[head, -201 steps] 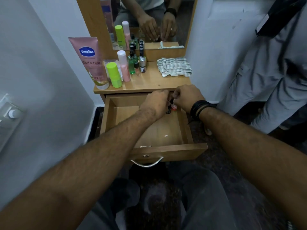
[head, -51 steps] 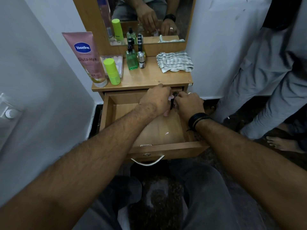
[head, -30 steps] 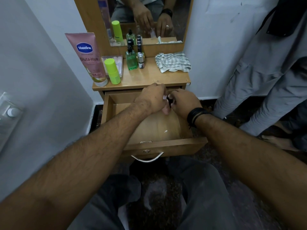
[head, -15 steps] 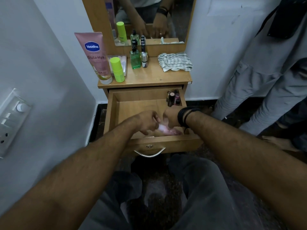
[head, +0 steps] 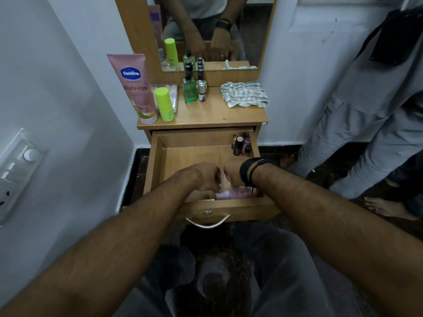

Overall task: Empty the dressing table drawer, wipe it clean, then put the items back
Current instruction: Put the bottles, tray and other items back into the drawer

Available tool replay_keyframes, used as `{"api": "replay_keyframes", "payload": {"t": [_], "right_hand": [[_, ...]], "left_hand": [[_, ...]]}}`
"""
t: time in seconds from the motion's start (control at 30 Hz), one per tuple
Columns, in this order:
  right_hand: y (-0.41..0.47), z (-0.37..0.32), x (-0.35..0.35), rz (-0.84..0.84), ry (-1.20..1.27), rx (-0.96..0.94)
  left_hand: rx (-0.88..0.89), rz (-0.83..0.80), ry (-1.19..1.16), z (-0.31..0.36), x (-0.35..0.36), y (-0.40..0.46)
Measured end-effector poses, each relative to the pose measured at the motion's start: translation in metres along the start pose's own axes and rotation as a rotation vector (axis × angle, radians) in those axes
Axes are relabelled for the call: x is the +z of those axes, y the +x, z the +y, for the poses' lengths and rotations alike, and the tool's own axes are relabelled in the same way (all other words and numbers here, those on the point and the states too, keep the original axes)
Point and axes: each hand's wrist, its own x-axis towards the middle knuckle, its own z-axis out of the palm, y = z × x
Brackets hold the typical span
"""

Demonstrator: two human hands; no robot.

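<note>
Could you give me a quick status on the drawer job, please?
Left hand and right hand both on pink bottle at drawer front. Lipsticks back in far right corner. Rest on top; nothing blocking.

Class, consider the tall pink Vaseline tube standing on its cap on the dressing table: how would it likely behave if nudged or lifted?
The Vaseline tube is tall on a narrow cap, so a nudge would probably tip it. Its soft-looking body likely dents when squeezed. Probably light for its size.

Pink tube (head: 135, 88); lime bottle (head: 164, 104); grey-striped cloth (head: 244, 94)
</note>
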Motion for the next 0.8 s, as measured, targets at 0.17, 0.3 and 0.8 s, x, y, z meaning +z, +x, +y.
{"api": "replay_keyframes", "payload": {"t": [0.17,0.3,0.8], "right_hand": [[0.006,0.017,-0.045,0.282,0.202,-0.039],[0.023,0.029,-0.088,0.676,0.456,0.042],[0.081,0.038,-0.149,0.913,0.530,0.059]], "left_hand": [[-0.022,0.367,0.150,-0.004,-0.067,-0.008],[-0.090,0.633,0.244,0.004,-0.125,-0.014],[-0.234,0.728,0.296,0.006,-0.200,0.015]]}}
